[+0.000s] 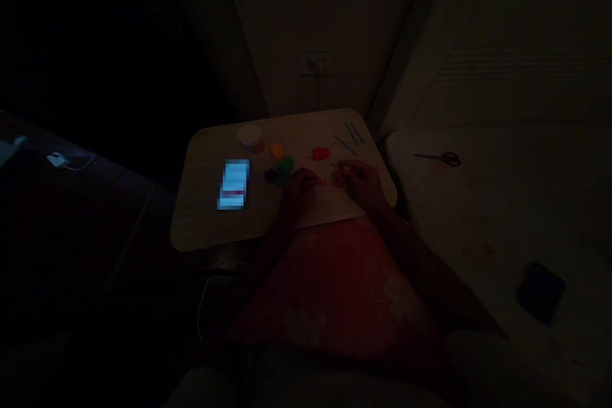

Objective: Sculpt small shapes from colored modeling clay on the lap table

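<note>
In dim light my left hand [302,183] rests over a small wooden-topped table [205,229], its fingers bent together beside some tiny reddish bits [324,182]. Opposite it, my right hand [359,180] is closed, with a small orange spot showing at its fingertips; what either hand pinches is too dark and small to name. Just beyond them lies a red lump [320,153] that looks like modelling clay. Left of my left hand are a green lump [285,166], a dark lump [271,175] and an orange lump [276,151].
A lit phone [233,183] lies on the table's left, near a lidded tub [251,138]. Several thin blue sticks [351,135] lie at the back right. Scissors [437,157] and a dark blue object [541,292] rest on the pale surface at right. A wall socket [315,64] holds a plug.
</note>
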Motion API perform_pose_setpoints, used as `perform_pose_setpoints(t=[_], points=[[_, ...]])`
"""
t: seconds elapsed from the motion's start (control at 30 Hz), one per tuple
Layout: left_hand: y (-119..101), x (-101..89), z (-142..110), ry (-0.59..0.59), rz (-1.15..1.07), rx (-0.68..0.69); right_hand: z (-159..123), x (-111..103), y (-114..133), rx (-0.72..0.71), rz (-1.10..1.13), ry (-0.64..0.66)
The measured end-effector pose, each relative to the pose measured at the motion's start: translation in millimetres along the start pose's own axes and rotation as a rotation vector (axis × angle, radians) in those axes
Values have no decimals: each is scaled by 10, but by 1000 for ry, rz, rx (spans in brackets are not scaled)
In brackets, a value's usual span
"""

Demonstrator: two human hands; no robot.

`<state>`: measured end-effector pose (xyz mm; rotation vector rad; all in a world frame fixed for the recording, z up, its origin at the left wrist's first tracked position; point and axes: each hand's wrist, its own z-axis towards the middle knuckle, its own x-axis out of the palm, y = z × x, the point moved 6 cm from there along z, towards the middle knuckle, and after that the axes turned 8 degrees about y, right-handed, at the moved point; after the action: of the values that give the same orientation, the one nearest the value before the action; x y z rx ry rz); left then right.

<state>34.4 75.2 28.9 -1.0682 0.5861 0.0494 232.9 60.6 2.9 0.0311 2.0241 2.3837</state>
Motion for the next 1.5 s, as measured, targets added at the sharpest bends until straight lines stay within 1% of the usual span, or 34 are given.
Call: perform_pose_setpoints(t=[0.3, 0.4, 0.57, 0.83, 1.07, 1.23, 1.4, 1.5], points=[[13, 6, 6, -10, -24, 1, -21, 25, 4, 49, 0, 45], [11, 3, 5, -9, -20, -13, -12, 15, 12, 30, -17, 53], [-15, -1, 5, -5, -18, 8, 0, 0, 21, -13, -30, 42], [6, 5, 13, -6, -1, -15, -14, 24, 47, -42, 51, 24], [-19, -8, 2, -12, -18, 19, -13, 0, 70, -72, -39, 33], [5, 1, 2, -11, -12, 33, -9, -41, 26, -50, -17, 6], [15, -2, 0, -26, -13, 52, -9, -57, 26, -70, -5, 29], [26, 2, 0, -18, -9, 26, -8, -41, 21, -50, 4, 40]])
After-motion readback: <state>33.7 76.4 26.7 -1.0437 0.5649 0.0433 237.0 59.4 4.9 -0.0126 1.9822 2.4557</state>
